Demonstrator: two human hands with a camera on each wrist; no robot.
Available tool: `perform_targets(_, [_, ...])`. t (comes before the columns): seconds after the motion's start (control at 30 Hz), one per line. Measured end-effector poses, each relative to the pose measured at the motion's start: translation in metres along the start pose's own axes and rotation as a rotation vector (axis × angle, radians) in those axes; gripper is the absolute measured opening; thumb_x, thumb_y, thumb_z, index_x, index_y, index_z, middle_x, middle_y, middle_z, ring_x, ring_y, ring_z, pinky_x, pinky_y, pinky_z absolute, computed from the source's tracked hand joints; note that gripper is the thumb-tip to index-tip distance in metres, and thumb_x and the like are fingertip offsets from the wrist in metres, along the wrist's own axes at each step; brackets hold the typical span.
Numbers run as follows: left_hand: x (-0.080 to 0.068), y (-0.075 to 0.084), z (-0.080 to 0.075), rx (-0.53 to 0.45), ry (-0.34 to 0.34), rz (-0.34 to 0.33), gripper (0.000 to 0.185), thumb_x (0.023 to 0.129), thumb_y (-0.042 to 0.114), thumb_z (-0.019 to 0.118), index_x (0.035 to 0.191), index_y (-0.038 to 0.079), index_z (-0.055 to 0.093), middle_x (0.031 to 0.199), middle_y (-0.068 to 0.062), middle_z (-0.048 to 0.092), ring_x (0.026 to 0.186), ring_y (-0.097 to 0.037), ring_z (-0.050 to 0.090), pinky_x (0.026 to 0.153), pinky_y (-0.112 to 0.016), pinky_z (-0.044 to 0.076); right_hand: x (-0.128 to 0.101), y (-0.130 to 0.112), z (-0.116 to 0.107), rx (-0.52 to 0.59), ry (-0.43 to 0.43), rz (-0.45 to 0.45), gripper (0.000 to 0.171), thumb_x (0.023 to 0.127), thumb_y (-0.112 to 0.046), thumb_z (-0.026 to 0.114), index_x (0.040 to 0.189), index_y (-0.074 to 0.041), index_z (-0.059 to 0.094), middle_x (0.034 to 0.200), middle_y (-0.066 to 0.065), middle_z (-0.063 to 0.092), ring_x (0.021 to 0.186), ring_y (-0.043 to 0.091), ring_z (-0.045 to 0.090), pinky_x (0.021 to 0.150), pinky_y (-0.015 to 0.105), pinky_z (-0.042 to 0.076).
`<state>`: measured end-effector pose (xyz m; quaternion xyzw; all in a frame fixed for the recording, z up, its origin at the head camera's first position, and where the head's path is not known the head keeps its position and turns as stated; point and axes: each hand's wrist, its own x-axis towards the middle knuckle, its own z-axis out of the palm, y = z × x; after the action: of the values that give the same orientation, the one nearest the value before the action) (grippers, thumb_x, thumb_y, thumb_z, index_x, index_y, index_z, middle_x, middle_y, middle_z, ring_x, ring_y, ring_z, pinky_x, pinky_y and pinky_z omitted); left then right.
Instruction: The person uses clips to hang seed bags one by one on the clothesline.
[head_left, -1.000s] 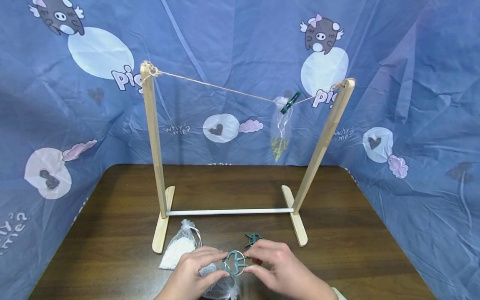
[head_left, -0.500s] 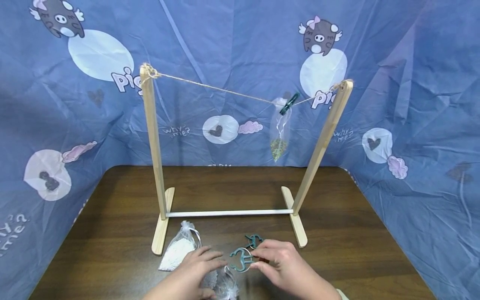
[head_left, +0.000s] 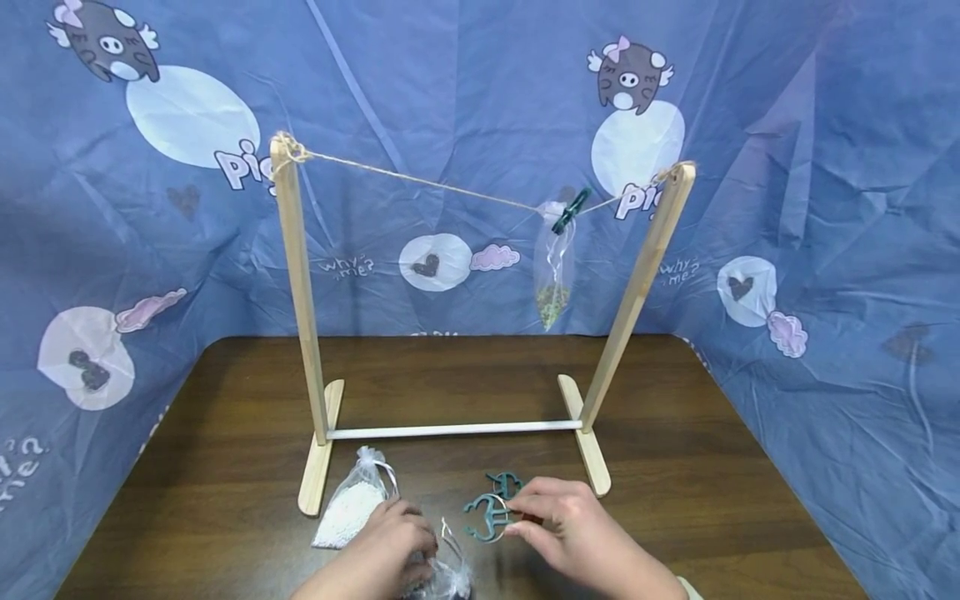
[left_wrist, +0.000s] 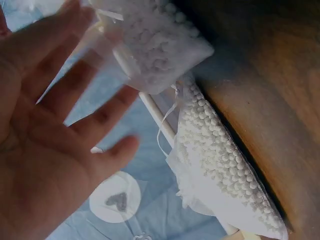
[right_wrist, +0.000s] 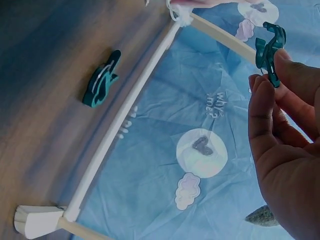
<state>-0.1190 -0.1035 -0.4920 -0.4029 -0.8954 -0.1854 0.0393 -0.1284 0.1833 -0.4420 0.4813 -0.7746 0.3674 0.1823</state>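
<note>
Your left hand [head_left: 382,546] is pulling back toward you and coming down on the small mesh bag of white beads [head_left: 442,575] at the near edge of the surface [head_left: 712,467]. A moment ago that hand was up by the clip, helping; now it is off the clip. In the head view its fingers are curling over the bag, but in the left wrist view the palm is spread wide, so I cannot tell if you are really gripping the bag yet.

Your right hand [head_left: 573,533] is pinching the teal clip [head_left: 486,517] with thumb and fingertips, all by itself now. The clip is moving a little to the right, away from the bag. So the two hands are splitting the work: one for the bag, one for the clip. I think this means you are getting ready to bring them together.

Just behind the clip, a second teal clip [head_left: 504,482] is lying flat on the surface. To the left, a bigger bag of white beads [head_left: 352,508] is lying by the foot of the wooden stand [head_left: 300,300].

Further back, a string [head_left: 420,179] is stretching between the two posts. One bag with green bits [head_left: 553,275] is already hanging there, held by another clip [head_left: 570,211].
</note>
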Motion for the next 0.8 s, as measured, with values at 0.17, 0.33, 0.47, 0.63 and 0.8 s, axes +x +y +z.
perform_targets(0.17, [0.002,-0.002,-0.004,-0.073,0.134,-0.009,0.02,0.076,0.021,0.087,0.072,0.025,0.068,0.071,0.024,0.057,0.08,-0.004,0.053,0.094,-0.073,0.034,0.006,-0.001,-0.01,-0.002,-0.006,0.018,0.01,0.096,-0.015,0.073,0.102,-0.008,0.076,0.094,-0.002,0.068,0.075,-0.001,0.06,0.062,0.01,0.048])
perform_targets(0.33, [0.006,-0.003,-0.011,-0.181,0.284,0.037,0.02,0.078,0.013,0.085,0.076,0.023,0.068,0.075,0.024,0.058,0.081,0.0,0.056,0.092,-0.07,0.037,0.019,-0.004,-0.028,-0.031,0.008,0.04,0.015,0.089,-0.006,0.08,0.103,-0.01,0.076,0.096,-0.004,0.069,0.076,0.001,0.061,0.062,0.013,0.05])
perform_targets(0.47, [0.014,-0.002,-0.021,-0.32,0.407,-0.019,0.021,0.081,0.007,0.084,0.079,0.023,0.07,0.08,0.023,0.063,0.083,-0.003,0.062,0.092,-0.059,0.046,0.036,-0.005,-0.045,-0.065,0.022,0.035,0.016,0.087,-0.005,0.081,0.102,-0.009,0.076,0.097,-0.003,0.069,0.077,0.004,0.062,0.064,0.016,0.051])
perform_targets(0.63, [0.029,0.002,-0.043,-0.397,0.63,-0.149,0.024,0.081,0.0,0.084,0.081,0.022,0.073,0.081,0.019,0.068,0.072,-0.005,0.06,0.065,-0.026,0.051,0.064,-0.009,-0.074,-0.118,0.03,0.032,0.016,0.086,-0.002,0.08,0.101,-0.006,0.077,0.096,0.0,0.068,0.076,0.005,0.06,0.061,0.019,0.051])
perform_targets(0.8, [0.05,0.004,-0.07,-0.387,0.814,-0.17,0.021,0.081,-0.004,0.083,0.082,0.015,0.074,0.079,0.013,0.069,0.071,-0.006,0.062,0.059,-0.021,0.049,0.09,-0.016,-0.107,-0.204,0.041,0.026,0.017,0.086,-0.002,0.08,0.102,-0.007,0.077,0.096,-0.002,0.067,0.073,0.005,0.059,0.058,0.017,0.048])
